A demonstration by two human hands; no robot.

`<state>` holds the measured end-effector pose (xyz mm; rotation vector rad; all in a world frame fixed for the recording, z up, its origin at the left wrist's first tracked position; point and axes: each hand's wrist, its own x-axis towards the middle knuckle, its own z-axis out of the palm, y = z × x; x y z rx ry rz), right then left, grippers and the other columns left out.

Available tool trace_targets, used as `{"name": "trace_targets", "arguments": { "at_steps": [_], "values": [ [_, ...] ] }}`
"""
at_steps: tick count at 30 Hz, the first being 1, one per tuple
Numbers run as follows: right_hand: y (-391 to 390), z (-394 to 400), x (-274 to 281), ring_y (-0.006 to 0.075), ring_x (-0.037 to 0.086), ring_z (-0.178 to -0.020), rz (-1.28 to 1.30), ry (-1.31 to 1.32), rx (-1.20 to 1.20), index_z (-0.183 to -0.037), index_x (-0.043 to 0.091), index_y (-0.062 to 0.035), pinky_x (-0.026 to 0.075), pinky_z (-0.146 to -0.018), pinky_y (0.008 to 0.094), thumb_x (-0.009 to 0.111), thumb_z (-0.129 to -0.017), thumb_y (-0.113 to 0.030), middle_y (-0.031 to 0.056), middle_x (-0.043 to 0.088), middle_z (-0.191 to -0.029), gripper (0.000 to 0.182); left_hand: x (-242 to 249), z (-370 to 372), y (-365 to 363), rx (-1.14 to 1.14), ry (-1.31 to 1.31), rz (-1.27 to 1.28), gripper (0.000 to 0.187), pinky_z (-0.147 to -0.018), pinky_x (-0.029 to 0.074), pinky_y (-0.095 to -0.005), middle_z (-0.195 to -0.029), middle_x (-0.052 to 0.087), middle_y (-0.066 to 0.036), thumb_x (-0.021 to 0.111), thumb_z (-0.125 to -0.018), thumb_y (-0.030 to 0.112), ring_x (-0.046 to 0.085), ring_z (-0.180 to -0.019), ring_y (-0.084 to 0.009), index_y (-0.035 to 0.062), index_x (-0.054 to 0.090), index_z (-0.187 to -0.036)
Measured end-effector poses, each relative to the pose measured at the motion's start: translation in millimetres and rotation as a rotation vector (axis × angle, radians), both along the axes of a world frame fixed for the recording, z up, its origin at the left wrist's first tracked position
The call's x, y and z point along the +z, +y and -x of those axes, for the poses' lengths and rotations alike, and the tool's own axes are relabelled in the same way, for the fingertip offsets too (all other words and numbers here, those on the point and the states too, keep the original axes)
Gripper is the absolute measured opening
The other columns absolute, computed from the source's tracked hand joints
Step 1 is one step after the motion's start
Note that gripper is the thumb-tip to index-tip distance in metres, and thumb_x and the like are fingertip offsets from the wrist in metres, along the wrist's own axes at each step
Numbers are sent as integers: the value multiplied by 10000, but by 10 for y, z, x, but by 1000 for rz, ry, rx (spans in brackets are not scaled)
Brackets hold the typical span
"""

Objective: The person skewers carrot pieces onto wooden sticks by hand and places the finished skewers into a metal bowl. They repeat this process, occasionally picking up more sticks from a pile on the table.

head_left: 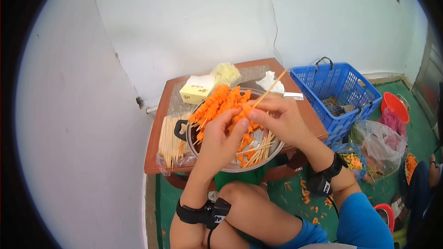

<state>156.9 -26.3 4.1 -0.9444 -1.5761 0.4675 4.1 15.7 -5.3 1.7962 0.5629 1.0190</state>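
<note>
Over the metal pan, my two hands meet around a wooden skewer with orange carrot pieces at its lower end. My left hand is closed on the carrot pieces, its thumb and fingertips pinching them. My right hand pinches the skewer and a carrot piece between thumb and fingers. The bare end slants up to the right. Finished-looking carrot skewers are heaped in the pan's left and back. Bare skewers and loose carrot pieces lie at its front right, partly under my hands.
A bundle of bare skewers lies left of the pan on the wooden table. A tissue pack stands behind it. Right of the table are a blue crate, plastic bags and a red basin. Carrot scraps litter the floor.
</note>
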Motion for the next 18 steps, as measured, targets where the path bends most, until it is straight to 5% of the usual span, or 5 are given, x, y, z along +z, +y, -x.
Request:
{"name": "trace_targets", "arguments": {
  "at_steps": [5, 7, 10, 18],
  "values": [
    [186, -81, -94, 162, 517, -641, 253, 95, 22, -864, 606, -9, 449, -583, 298, 591, -724, -220, 92, 558, -702, 253, 17, 29, 122, 185, -194, 111, 236, -471, 375, -169, -727, 542, -47, 487, -813, 139, 466, -546, -51, -44, 464, -960],
    [326, -222, -279, 171, 543, -589, 173, -599, -139, -814, 613, -24, 442, -548, 270, 570, -735, -174, 95, 572, -742, 175, 39, 48, 141, 187, -278, 169, 221, -416, 350, -163, -736, 546, -55, 480, -813, 131, 438, -485, -48, -39, 460, -953],
    [386, -233, -532, 251, 558, -637, 528, -913, -107, -754, 610, -45, 442, -606, 330, 575, -701, -188, 122, 575, -701, 157, 36, 64, 147, 199, -335, 210, 234, -406, 343, -158, -748, 548, -61, 470, -809, 116, 432, -478, -40, -36, 459, -987],
    [514, -58, -706, 281, 572, -719, 525, -1158, -178, -744, 588, -19, 456, -634, 356, 594, -674, -239, 151, 581, -708, 230, 50, 57, 110, 193, -263, 193, 232, -477, 380, -188, -801, 547, -62, 420, -804, 117, 451, -528, -68, 17, 466, -1008]
  ]
}}
